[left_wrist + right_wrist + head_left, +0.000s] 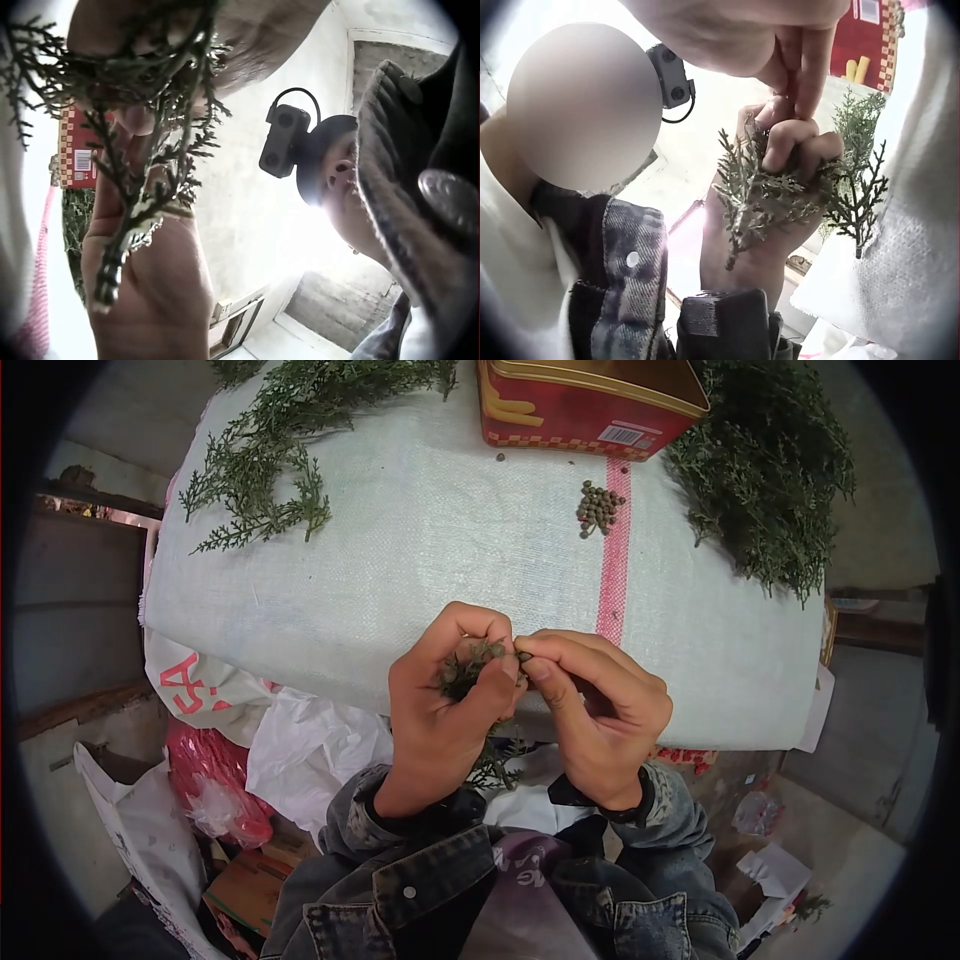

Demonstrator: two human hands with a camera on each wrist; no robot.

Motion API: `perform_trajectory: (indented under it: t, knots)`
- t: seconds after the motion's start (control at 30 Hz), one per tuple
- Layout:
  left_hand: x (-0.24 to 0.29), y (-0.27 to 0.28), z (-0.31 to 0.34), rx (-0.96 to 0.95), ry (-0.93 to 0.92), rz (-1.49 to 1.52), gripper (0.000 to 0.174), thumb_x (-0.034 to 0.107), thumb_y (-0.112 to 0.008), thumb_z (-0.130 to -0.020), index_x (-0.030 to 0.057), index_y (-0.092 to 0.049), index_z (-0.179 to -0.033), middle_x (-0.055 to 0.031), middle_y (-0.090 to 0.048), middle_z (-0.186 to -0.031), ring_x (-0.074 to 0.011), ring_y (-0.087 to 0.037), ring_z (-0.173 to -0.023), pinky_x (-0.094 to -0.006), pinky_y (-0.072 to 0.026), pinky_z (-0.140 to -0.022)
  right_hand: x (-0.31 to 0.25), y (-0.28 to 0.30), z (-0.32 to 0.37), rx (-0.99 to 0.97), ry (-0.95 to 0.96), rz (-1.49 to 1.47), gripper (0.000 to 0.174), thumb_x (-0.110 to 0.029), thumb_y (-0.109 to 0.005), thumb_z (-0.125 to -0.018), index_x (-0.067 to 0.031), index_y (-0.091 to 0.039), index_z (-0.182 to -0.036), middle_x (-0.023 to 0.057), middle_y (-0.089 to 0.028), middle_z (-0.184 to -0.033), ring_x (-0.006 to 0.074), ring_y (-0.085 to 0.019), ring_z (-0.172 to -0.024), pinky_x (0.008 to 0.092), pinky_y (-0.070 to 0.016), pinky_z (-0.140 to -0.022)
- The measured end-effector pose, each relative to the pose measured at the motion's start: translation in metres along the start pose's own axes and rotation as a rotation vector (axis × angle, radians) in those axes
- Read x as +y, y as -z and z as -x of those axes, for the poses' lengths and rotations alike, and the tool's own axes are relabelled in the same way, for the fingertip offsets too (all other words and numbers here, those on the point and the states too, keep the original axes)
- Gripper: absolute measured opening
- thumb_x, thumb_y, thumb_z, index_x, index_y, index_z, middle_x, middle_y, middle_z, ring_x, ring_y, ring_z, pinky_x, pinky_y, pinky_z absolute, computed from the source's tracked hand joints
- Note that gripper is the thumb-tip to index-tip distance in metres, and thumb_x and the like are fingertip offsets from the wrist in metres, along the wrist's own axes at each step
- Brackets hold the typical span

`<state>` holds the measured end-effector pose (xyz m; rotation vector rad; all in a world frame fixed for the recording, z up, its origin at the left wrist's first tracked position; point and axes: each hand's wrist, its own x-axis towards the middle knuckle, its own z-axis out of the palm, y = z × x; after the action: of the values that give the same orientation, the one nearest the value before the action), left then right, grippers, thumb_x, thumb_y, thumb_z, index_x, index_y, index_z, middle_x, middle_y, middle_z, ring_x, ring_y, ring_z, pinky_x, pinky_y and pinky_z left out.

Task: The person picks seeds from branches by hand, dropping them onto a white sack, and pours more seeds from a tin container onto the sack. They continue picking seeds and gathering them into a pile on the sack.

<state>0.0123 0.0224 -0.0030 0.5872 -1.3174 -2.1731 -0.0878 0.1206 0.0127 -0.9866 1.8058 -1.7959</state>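
My left hand (440, 710) grips a green cypress-like sprig (462, 668), the thumb laid across it. The cut stem of this sprig (112, 262) sticks out of the hand in the left wrist view, and its scaly twigs (754, 202) spread below the curled fingers in the right wrist view. Thumb and forefinger of my right hand (610, 710) pinch a small round cone (525, 657) at the sprig's edge, right beside the left thumb tip. Farther off, a small pile of brownish round cones (598, 510) lies on the white woven sack (420, 540).
A red tin box (570, 430) with a gold rim stands open at the far edge. Evergreen branches lie in a left bunch (270, 470) and a thicker right bunch (770, 480). White plastic bags (315, 750) and a red bag (210, 775) are below the sack's left side.
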Motion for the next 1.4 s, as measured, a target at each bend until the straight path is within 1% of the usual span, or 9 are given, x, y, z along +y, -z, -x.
perform_trajectory:
  t: [0.23, 0.47, 0.57, 0.7, 0.83, 0.9, 1.03, 1.13, 1.4]
  knots:
    - [-0.001, 0.0, -0.001, -0.018, -0.019, 0.046, 0.006, -0.001, -0.054, -0.096, 0.0, -0.052, -0.101, 0.0, -0.055, -0.077, -0.0038, -0.049, -0.066, -0.0202, -0.0387, -0.059, 0.004, 0.005, -0.002, -0.041, 0.002, -0.023, 0.017, 0.01, -0.066, -0.088, 0.0071, -0.071, -0.103, 0.0176, -0.07, -0.104, 0.0167, -0.068, -0.087, 0.0245, -0.0536, -0.074]
    - [0.005, -0.009, 0.002, 0.075, -0.183, 0.096, 0.012, 0.005, -0.055, -0.097, 0.0006, -0.046, -0.103, -0.0042, -0.054, -0.076, -0.0108, -0.052, -0.066, -0.0244, -0.0421, -0.063, -0.007, 0.011, -0.006, -0.126, -0.085, -0.213, 0.071, -0.014, -0.081, -0.082, -0.0006, -0.045, -0.142, 0.0197, -0.065, -0.117, 0.0236, -0.07, -0.094, 0.032, -0.0549, -0.081]
    - [0.002, -0.012, 0.004, -0.064, -0.267, 0.169, 0.02, 0.014, -0.057, -0.097, 0.0019, -0.043, -0.106, -0.0089, -0.057, -0.077, -0.0175, -0.056, -0.072, -0.03, -0.046, -0.069, -0.022, 0.027, -0.007, -0.508, -0.111, 0.09, 0.089, -0.02, -0.083, -0.079, -0.0048, -0.032, -0.15, 0.0164, -0.067, -0.114, 0.0246, -0.07, -0.098, 0.0346, -0.0537, -0.087]
    - [-0.005, -0.019, 0.004, -0.097, -0.33, 0.18, 0.029, 0.023, -0.058, -0.097, 0.0018, -0.043, -0.11, -0.0125, -0.059, -0.079, -0.0216, -0.056, -0.077, -0.0351, -0.0479, -0.077, -0.03, 0.042, -0.011, -0.552, -0.204, 0.106, 0.08, -0.012, -0.078, -0.08, -0.0064, -0.037, -0.148, 0.0129, -0.068, -0.112, 0.0219, -0.07, -0.097, 0.0319, -0.0532, -0.086]
    - [0.01, -0.066, -0.004, 0.356, -0.457, 0.109, 0.036, 0.025, -0.058, -0.095, 0.0006, -0.041, -0.116, -0.0141, -0.06, -0.079, -0.0237, -0.056, -0.081, -0.0373, -0.0483, -0.082, -0.031, 0.072, -0.021, -0.498, -0.19, 0.182, 0.075, -0.009, -0.075, -0.081, -0.0073, -0.04, -0.147, 0.0096, -0.069, -0.108, 0.0205, -0.07, -0.094, 0.0303, -0.0536, -0.08]
    - [0.013, -0.061, -0.008, 0.338, -0.466, 0.1, 0.035, 0.023, -0.058, -0.094, -0.0002, -0.043, -0.115, -0.0139, -0.06, -0.079, -0.0234, -0.057, -0.08, -0.0364, -0.0479, -0.081, -0.049, 0.093, -0.035, -0.172, -0.067, 0.206, 0.071, -0.007, -0.074, -0.081, -0.009, -0.043, -0.145, 0.0087, -0.069, -0.105, 0.019, -0.069, -0.09, 0.0304, -0.053, -0.076]
    - [0.008, -0.027, -0.002, 0.213, -0.375, 0.093, 0.031, 0.018, -0.058, -0.091, -0.0019, -0.047, -0.111, -0.0129, -0.059, -0.079, -0.0215, -0.057, -0.077, -0.0331, -0.0465, -0.077, -0.067, 0.157, -0.104, 0.357, 0.491, 1.075, 0.071, -0.015, -0.078, -0.079, -0.0168, -0.047, -0.143, 0.012, -0.069, -0.107, 0.0249, -0.069, -0.088, 0.0339, -0.0526, -0.074]
    - [0.004, -0.005, 0.01, 0.001, -0.235, 0.127, 0.024, 0.014, -0.057, -0.089, -0.0026, -0.051, -0.105, -0.0115, -0.058, -0.078, -0.0193, -0.057, -0.074, -0.0305, -0.045, -0.072, -0.065, 0.183, -0.141, 0.4, 0.464, 1.369, 0.066, -0.019, -0.08, -0.077, -0.0177, -0.053, -0.138, 0.0113, -0.067, -0.116, 0.0316, -0.065, -0.103, 0.039, -0.05, -0.086]
    - [0.002, 0.024, 0.006, 0.209, -0.133, 0.101, 0.009, 0.004, -0.05, -0.09, -0.0024, -0.055, -0.091, -0.007, -0.055, -0.072, -0.0115, -0.049, -0.062, -0.0236, -0.0386, -0.062, -0.049, 0.161, -0.132, 0.494, 0.545, 1.561, 0.049, -0.02, -0.079, -0.078, -0.0157, -0.064, -0.124, 0.0066, -0.062, -0.129, 0.0322, -0.047, -0.13, 0.0445, -0.0352, -0.106]
